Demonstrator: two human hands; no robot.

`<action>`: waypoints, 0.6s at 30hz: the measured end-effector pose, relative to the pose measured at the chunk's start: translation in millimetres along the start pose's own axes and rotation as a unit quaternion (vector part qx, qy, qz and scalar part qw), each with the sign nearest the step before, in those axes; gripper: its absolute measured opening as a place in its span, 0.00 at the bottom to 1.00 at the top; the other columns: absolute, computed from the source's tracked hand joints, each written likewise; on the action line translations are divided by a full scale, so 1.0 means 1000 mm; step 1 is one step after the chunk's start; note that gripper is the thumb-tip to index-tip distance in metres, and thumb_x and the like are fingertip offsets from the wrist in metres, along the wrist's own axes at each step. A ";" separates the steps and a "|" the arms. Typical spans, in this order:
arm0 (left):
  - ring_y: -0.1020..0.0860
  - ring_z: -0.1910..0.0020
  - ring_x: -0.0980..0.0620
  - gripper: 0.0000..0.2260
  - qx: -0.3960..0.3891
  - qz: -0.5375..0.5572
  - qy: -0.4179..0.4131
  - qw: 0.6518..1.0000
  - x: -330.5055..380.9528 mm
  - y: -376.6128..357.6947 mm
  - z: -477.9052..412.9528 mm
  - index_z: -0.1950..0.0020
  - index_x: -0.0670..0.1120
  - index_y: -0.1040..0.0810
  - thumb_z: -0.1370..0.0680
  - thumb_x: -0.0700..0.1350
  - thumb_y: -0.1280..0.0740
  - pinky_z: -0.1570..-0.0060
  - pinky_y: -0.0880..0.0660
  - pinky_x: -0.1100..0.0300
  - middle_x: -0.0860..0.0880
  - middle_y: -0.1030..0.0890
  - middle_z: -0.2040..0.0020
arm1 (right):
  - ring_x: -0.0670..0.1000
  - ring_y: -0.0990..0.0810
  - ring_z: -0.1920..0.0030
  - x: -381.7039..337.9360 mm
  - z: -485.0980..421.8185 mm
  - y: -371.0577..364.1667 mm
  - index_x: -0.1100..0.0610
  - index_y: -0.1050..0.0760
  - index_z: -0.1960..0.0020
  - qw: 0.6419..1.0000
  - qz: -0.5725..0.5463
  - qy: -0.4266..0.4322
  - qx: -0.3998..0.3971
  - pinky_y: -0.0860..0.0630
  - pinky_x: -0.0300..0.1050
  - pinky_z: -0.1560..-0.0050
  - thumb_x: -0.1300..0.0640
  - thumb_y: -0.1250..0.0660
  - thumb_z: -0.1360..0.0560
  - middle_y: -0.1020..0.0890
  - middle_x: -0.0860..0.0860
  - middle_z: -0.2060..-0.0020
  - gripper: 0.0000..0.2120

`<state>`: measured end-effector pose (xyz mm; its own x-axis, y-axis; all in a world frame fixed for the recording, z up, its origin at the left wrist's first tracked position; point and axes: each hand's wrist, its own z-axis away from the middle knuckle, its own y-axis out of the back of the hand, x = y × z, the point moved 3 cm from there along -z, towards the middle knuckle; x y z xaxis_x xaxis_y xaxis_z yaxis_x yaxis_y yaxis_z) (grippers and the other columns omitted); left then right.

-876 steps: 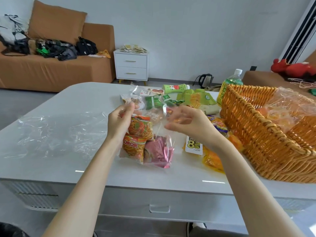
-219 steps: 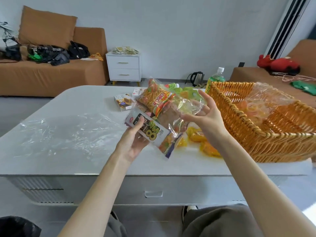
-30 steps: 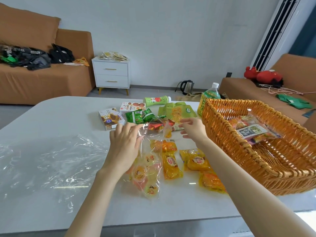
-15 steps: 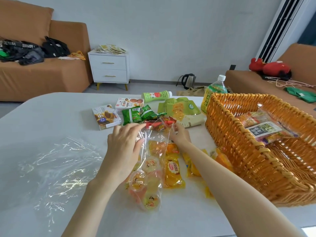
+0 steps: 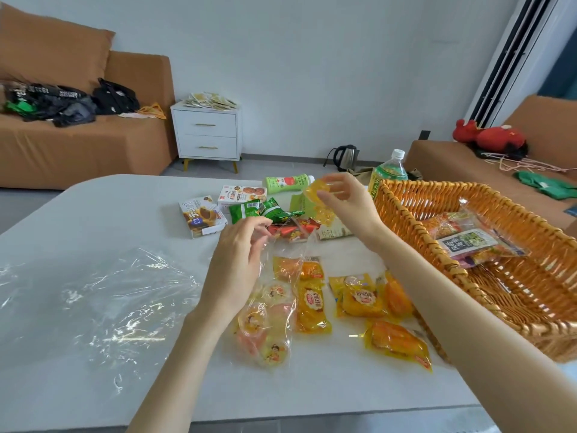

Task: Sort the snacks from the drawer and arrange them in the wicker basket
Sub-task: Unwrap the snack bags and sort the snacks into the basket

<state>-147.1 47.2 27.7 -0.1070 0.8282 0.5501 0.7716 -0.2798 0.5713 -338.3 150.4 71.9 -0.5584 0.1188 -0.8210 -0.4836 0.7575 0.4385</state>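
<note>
The left hand (image 5: 237,267) pinches the clear bag (image 5: 281,251) at its mouth (jelly cups (image 5: 253,323) below its fingers). The right hand (image 5: 349,204) grips 1 yellow jelly cup (image 5: 318,191) aloft, the wicker basket (image 5: 406,214) right of those fingers.

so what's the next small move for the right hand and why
Probably lower the yellow jelly cup pinched in the right hand into the clear bag, whose mouth the left hand holds; similar jelly cups already sit inside it.

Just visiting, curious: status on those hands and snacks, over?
Left hand pinches mouth of clear bag. Right hand holds yellow jelly cup, raised. Wicker basket holds one filled bag. Yellow packets loose on table.
</note>
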 end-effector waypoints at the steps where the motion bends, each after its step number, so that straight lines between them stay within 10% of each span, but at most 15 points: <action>1: 0.25 0.49 0.53 0.11 0.001 0.012 0.001 1.000 0.002 0.001 0.000 0.39 0.46 0.24 0.22 0.40 0.35 0.51 0.31 0.70 0.54 0.22 0.51 | 0.43 0.20 0.52 -0.013 0.001 -0.001 0.53 0.27 0.39 0.998 0.010 0.005 -0.060 0.25 0.34 0.56 0.53 0.33 0.22 0.20 0.47 0.50 0.13; 5: 0.29 0.48 0.61 0.08 0.002 0.057 -0.002 0.998 0.006 0.006 0.002 0.43 0.48 0.22 0.22 0.45 0.34 0.50 0.33 0.73 0.54 0.21 0.50 | 0.48 0.19 0.51 -0.038 0.006 -0.009 0.51 0.27 0.42 0.969 0.079 -0.020 -0.235 0.24 0.40 0.51 0.53 0.35 0.22 0.20 0.49 0.50 0.09; 12: 0.30 0.45 0.64 0.07 -0.018 0.123 0.017 0.992 0.005 0.008 0.003 0.45 0.51 0.23 0.22 0.48 0.35 0.51 0.36 0.77 0.54 0.22 0.48 | 0.47 0.16 0.56 -0.026 0.007 -0.027 0.51 0.29 0.42 0.923 0.219 -0.030 -0.315 0.22 0.53 0.44 0.50 0.36 0.22 0.20 0.50 0.47 0.11; 18: 0.29 0.46 0.62 0.05 -0.017 0.148 0.022 0.989 0.006 0.011 0.003 0.47 0.54 0.24 0.22 0.46 0.34 0.50 0.35 0.74 0.58 0.22 0.50 | 0.47 0.15 0.57 -0.016 0.014 -0.031 0.54 0.21 0.42 0.909 0.243 -0.018 -0.339 0.26 0.45 0.41 0.51 0.41 0.19 0.16 0.47 0.51 0.13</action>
<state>-137.7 50.2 35.2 0.0926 0.6864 0.7213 0.7519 -0.5231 0.4013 -304.3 133.9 66.1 -0.8012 0.3631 -0.4756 -0.4959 0.0418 0.8674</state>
